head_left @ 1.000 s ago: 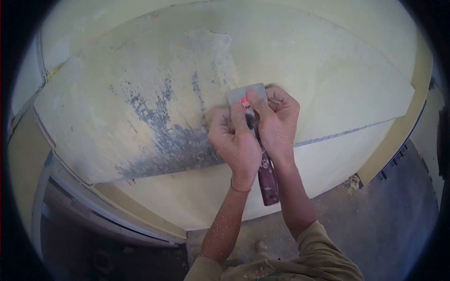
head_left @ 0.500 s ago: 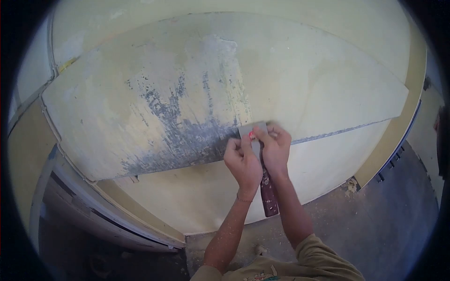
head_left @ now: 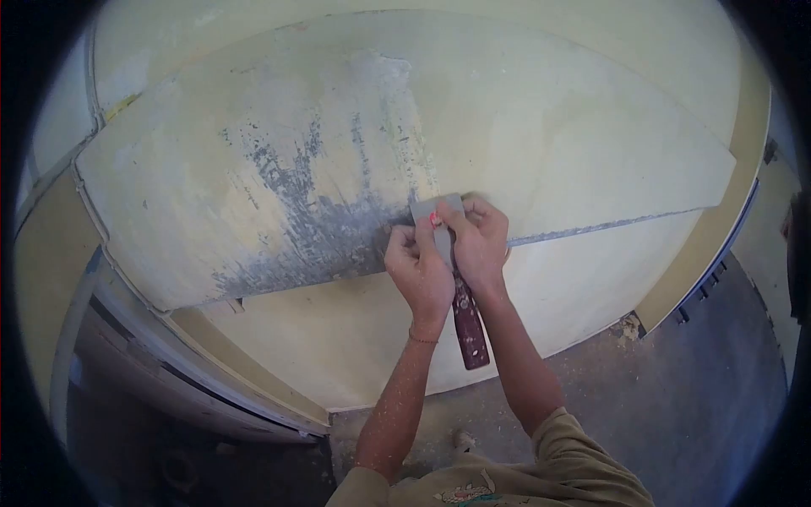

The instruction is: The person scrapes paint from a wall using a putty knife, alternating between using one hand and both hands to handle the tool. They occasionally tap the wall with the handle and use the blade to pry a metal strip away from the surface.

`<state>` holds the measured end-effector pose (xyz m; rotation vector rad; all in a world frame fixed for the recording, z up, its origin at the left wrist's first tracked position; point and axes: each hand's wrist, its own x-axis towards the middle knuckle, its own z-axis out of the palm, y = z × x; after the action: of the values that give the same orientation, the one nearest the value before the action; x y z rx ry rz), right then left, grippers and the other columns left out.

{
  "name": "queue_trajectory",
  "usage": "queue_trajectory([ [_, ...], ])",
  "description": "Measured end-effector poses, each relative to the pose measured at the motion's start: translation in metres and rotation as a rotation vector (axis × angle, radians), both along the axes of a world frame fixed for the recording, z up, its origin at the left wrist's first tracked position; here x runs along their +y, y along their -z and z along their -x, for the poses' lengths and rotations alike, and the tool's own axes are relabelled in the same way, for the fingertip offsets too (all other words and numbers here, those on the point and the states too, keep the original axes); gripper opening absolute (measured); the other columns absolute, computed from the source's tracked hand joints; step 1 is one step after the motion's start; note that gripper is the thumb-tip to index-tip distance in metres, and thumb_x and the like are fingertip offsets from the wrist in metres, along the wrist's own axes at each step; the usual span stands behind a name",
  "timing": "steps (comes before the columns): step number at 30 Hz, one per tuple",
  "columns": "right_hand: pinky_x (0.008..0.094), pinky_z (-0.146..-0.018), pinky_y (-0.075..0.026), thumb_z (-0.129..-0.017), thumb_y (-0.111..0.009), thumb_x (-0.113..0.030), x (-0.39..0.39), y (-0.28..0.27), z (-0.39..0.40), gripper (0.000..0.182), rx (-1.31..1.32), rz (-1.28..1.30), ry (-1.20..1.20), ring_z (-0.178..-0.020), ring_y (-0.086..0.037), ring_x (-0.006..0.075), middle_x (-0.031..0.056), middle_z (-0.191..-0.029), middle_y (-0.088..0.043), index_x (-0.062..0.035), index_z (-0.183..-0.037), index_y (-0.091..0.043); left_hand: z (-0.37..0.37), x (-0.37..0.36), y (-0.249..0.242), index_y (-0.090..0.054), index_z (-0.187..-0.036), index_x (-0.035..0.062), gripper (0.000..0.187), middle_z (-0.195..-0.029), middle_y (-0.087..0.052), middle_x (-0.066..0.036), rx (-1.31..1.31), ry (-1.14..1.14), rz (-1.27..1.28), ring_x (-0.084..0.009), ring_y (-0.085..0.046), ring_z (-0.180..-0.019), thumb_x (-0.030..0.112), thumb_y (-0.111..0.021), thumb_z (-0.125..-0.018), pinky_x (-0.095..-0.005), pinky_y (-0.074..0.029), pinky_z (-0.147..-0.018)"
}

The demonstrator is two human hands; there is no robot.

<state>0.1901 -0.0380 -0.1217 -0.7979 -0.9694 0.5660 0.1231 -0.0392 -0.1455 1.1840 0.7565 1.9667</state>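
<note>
A putty knife point(head_left: 470, 332) with a wide grey metal blade and a dark red, paint-flecked handle lies between my hands. My left hand point(head_left: 422, 272) pinches the left side of the blade with bent fingers. On the other side, my right hand point(head_left: 480, 245) grips the blade, thumb near a small red mark. Its handle hangs free below, between my wrists. The blade rests at the lower edge of a pale, yellowish panel point(head_left: 541, 127), beside a scraped dark grey patch point(head_left: 338, 241). The blade's upper edge appears to touch the panel.
Beneath the panel is a pale lower wall point(head_left: 557, 296). A grey floor point(head_left: 642, 422) with scattered flakes lies below, and some debris point(head_left: 627, 328) sits at the wall's right corner. To the lower left there is a dark opening beside a ledge point(head_left: 211, 363).
Both hands and the putty knife have shifted slightly up and left in view, still gripping the blade. The whole view has also shifted a little.
</note>
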Motion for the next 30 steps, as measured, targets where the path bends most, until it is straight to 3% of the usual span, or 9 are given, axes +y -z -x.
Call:
queue_trajectory([
  [3,0.0212,-0.052,-0.038,-0.085,-0.067,-0.005,-0.002,0.001,0.004,0.016,0.015,0.049,0.034,-0.059,-0.052,0.006,0.0039,-0.067,-0.062,-0.0008,-0.07,-0.062,-0.001,0.007,0.005,-0.052,-0.069,-0.0011,0.033,-0.058,-0.049,0.0,-0.021,0.014,0.004,-0.0041,-0.042,-0.054,0.017,-0.057,-0.096,-0.0264,-0.033,-0.048],
  [8,0.0262,-0.053,-0.044,-0.082,-0.069,-0.007,-0.001,-0.069,0.002,0.022,-0.239,0.021,0.182,-0.06,-0.056,0.0081,0.0089,-0.062,-0.063,0.0048,-0.067,-0.06,-0.002,0.015,-0.06,-0.056,-0.069,-0.0056,0.034,-0.058,-0.047,-0.001,0.008,-0.13,-0.027,-0.0078,-0.043,-0.062,0.017,-0.058,-0.095,-0.029,-0.035,-0.054],
  [13,0.0246,-0.057,-0.042,-0.088,-0.066,-0.013,0.002,-0.01,0.003,0.026,-0.154,-0.032,0.107,-0.061,-0.052,0.0076,0.003,-0.065,-0.061,0.0022,-0.069,-0.059,0.008,0.011,-0.019,-0.055,-0.068,-0.0043,0.035,-0.058,-0.046,0.0,0.099,-0.139,-0.064,-0.0063,-0.04,-0.059,0.019,-0.059,-0.094,-0.0279,-0.035,-0.053],
  [17,0.024,-0.064,-0.045,-0.094,-0.06,-0.018,-0.052,0.03,0.006,0.022,-0.317,0.118,0.048,-0.071,-0.055,0.0084,0.0051,-0.076,-0.059,0.0043,-0.093,-0.057,0.011,0.011,-0.004,-0.052,-0.066,-0.0014,0.038,-0.058,-0.046,0.002,0.088,-0.048,-0.04,-0.0048,-0.038,-0.058,0.022,-0.058,-0.096,-0.0266,-0.034,-0.051],
  [20,0.0242,-0.055,-0.044,-0.095,-0.058,-0.017,-0.103,0.059,0.005,0.023,-0.405,0.178,0.0,-0.062,-0.055,0.01,0.0085,-0.081,-0.061,0.0028,-0.106,-0.054,0.009,0.004,-0.008,-0.052,-0.066,-0.0002,0.039,-0.059,-0.047,0.003,0.1,-0.078,-0.028,-0.004,-0.039,-0.058,0.023,-0.058,-0.097,-0.0264,-0.035,-0.051],
  [22,0.0246,-0.047,-0.042,-0.094,-0.059,-0.019,-0.132,0.056,0.01,0.032,0.064,0.29,-0.362,-0.05,-0.052,0.0112,0.0107,-0.078,-0.063,0.0008,-0.119,-0.052,0.004,0.008,0.001,-0.052,-0.066,0.0003,0.039,-0.058,-0.048,0.002,0.089,-0.05,-0.013,-0.0044,-0.04,-0.057,0.024,-0.058,-0.096,-0.0266,-0.036,-0.051],
  [27,0.0216,-0.043,-0.038,-0.096,-0.055,-0.013,-0.126,0.061,0.011,0.044,0.011,0.229,-0.247,-0.046,-0.047,0.0057,0.0084,-0.074,-0.061,-0.0028,-0.137,-0.043,0.014,-0.008,0.001,-0.053,-0.067,0.0026,0.034,-0.057,-0.051,-0.003,0.218,-0.186,-0.026,-0.0095,-0.044,-0.053,0.023,-0.063,-0.092,-0.0285,-0.038,-0.051],
  [29,0.0219,-0.043,-0.038,-0.096,-0.054,-0.012,-0.122,0.062,0.007,0.047,-0.013,0.216,-0.23,-0.047,-0.046,0.0047,0.0068,-0.072,-0.06,-0.003,-0.141,-0.041,0.027,-0.028,-0.009,-0.054,-0.067,0.004,0.028,-0.059,-0.053,-0.008,0.542,-0.331,-0.316,-0.0184,-0.049,-0.051,0.019,-0.068,-0.086,-0.032,-0.041,-0.053],
  [30,0.0215,-0.044,-0.038,-0.096,-0.054,-0.011,-0.122,0.064,0.007,0.049,-0.026,0.237,-0.229,-0.05,-0.046,0.0044,0.0051,-0.073,-0.059,-0.0034,-0.142,-0.041,0.026,-0.029,-0.021,-0.055,-0.065,0.0051,0.025,-0.061,-0.055,-0.008,0.616,-0.221,-0.565,-0.0262,-0.05,-0.052,0.015,-0.07,-0.082,-0.0376,-0.043,-0.056],
])
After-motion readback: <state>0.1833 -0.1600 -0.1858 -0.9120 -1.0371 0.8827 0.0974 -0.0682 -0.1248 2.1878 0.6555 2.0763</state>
